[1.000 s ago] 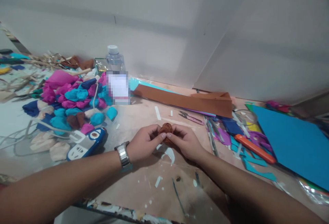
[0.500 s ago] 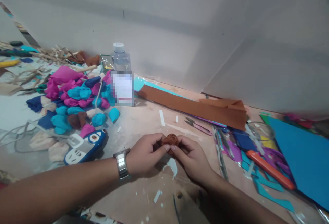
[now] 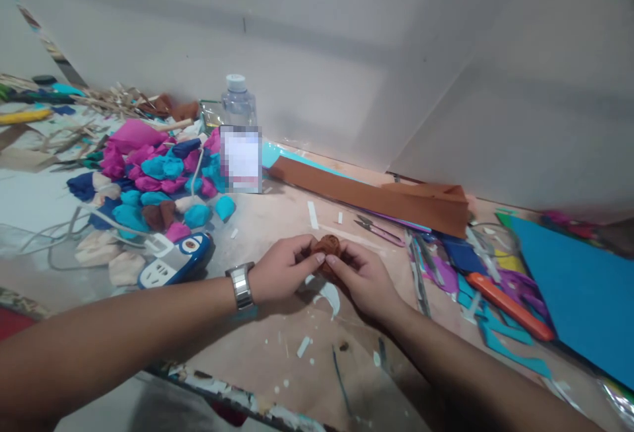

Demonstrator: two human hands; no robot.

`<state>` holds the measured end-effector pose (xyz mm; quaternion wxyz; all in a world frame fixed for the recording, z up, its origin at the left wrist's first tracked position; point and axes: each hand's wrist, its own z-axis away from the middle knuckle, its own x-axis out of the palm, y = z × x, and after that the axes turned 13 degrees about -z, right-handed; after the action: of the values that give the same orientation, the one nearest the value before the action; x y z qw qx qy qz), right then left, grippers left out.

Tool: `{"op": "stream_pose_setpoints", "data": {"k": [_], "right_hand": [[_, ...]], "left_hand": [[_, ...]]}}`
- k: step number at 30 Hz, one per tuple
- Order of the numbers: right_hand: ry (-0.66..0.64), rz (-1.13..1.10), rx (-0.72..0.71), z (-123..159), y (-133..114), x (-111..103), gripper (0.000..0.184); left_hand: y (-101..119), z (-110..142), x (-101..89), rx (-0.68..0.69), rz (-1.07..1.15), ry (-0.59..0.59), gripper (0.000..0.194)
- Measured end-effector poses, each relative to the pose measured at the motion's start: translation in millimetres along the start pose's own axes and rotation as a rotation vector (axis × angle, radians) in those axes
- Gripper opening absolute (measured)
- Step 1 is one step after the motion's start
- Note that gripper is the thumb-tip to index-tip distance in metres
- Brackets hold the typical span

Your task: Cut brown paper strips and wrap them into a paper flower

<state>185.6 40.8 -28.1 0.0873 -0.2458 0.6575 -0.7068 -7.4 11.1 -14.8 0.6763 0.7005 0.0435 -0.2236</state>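
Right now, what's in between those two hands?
A brown rolled piece, pinched by the left hand and right hand; the head view shows it.

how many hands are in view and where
2. The left hand, with a watch on its wrist, grips the brown roll from the left; the right hand grips it from the right. Some fingers are hidden, but no other hand shows.

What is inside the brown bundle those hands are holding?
Only the outer folds of the brown bundle show; they hide whatever is inside. The left hand and right hand cover its sides too.
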Motion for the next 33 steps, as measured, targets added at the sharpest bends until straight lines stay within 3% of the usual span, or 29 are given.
{"op": "stream_pose_setpoints", "data": {"k": [4, 16, 22, 27, 33], "right_hand": [[-0.006, -0.109, 0.018, -7.6, 1.0, 2.9, 0.034], [-0.007, -0.097, -0.068, -5.8, 2.3, 11.4, 0.032], [0.013, 0.065, -0.263, -1.0, -1.8, -2.8, 0.022], [-0.126, 0.484, -0.476, -4.4, -9.2, -9.1, 0.023], [-0.115, 0.498, -0.508, -6.1, -13.5, -8.1, 0.013]], "left_hand": [[-0.1, -0.3, 0.5, -0.030, 0.069, 0.006, 0.027], [-3.6, -2.5, 1.6, -0.078, 0.145, 0.015, 0.035], [-5.2, -7.3, -0.3, -0.107, 0.236, 0.056, 0.031], [-5.3, -8.3, 0.2, -0.105, 0.256, 0.039, 0.029], [-4.0, -6.5, 2.8, -0.100, 0.288, 0.019, 0.036]]}}
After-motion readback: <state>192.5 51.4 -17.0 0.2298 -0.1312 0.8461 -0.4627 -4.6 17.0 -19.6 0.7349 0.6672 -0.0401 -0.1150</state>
